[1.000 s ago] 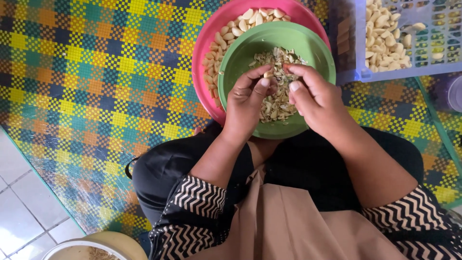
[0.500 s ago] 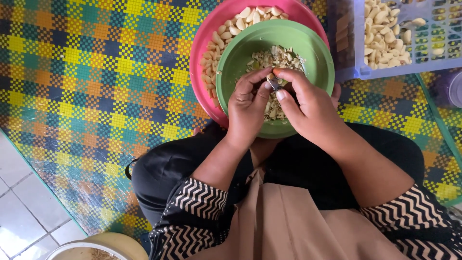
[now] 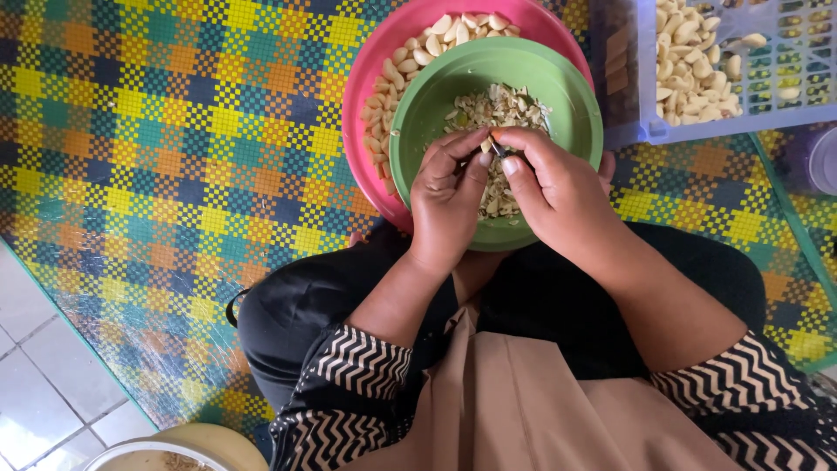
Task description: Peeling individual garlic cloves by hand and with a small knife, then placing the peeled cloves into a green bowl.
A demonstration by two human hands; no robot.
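Over a green bowl [image 3: 558,87] of garlic skins and scraps, my left hand [image 3: 446,205] pinches a small garlic clove [image 3: 486,145] at its fingertips. My right hand [image 3: 562,196] grips a small knife [image 3: 497,150] whose blade touches the clove. The green bowl sits inside a pink bowl [image 3: 366,78], which holds several pale peeled cloves [image 3: 436,39] along its far and left side. Both bowls rest at my lap, over my crossed legs.
A blue plastic crate [image 3: 767,109] with peeled garlic cloves [image 3: 693,61] stands at the upper right. A colourful checked woven mat [image 3: 174,157] covers the floor; white tiles [image 3: 44,384] show at the lower left. A cream container rim [image 3: 174,449] sits at the bottom left.
Both hands have shifted slightly toward the bowl's centre, and the fingertips have closed tighter around the clove and knife. The bowls have not moved.
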